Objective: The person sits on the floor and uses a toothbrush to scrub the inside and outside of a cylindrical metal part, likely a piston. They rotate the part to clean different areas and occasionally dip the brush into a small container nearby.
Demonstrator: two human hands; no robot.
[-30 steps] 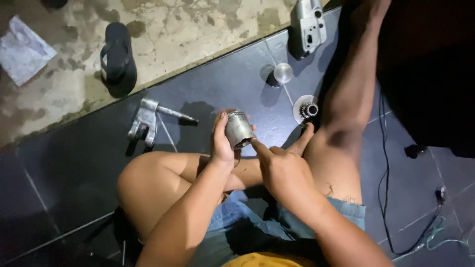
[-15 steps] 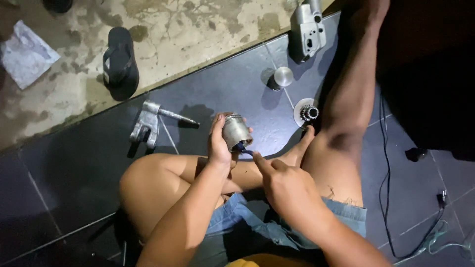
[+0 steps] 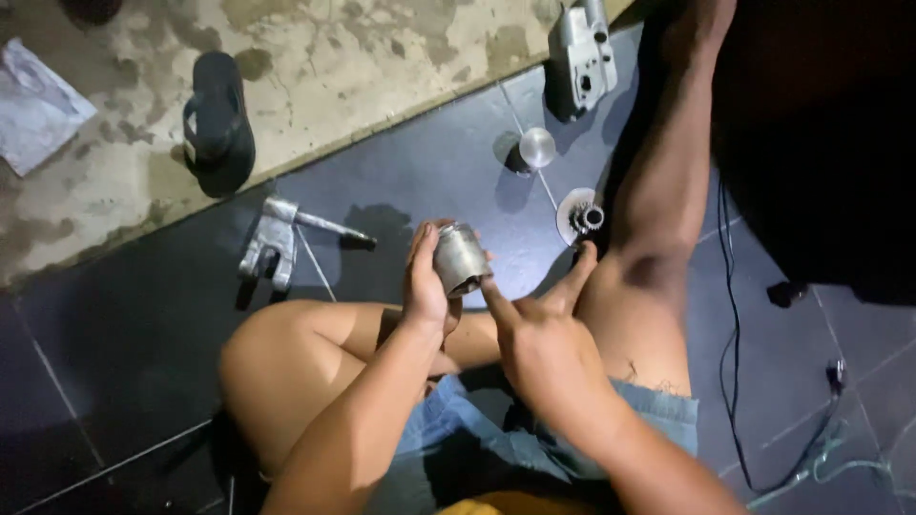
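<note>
Cylinder, grey metal, sits mid-frame above knees, left hand fingers clamped round it. Right hand at its 5 o'clock, index out, other fingers curled, holding nothing. Best w/ firm grip, open end toward fingertip.

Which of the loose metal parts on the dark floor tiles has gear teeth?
The small toothed gear on a round disc, beside the outstretched leg. The forked bracket and round cap have none.
</note>
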